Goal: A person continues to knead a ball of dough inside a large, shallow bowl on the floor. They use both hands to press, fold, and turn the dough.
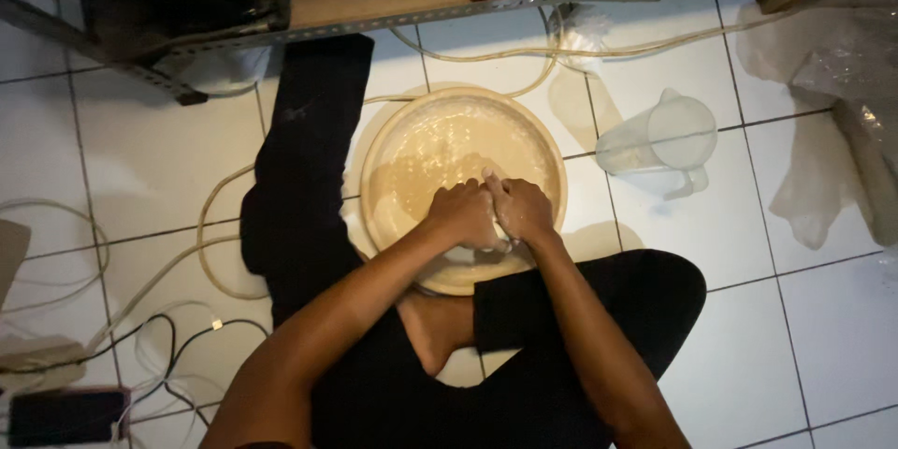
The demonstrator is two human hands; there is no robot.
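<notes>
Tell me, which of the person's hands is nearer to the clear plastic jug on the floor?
The right hand. It sits in the round basin on the side facing the clear jug; the left hand presses against it on the far side, farther from the jug.

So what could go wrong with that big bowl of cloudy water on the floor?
Water could slosh over the rim of the basin, because both hands, left hand and right hand, press together near its front edge. A spill might spread across the tiles toward the cables lying at the left. The clear jug stands close by, so an elbow might tip it.
</notes>
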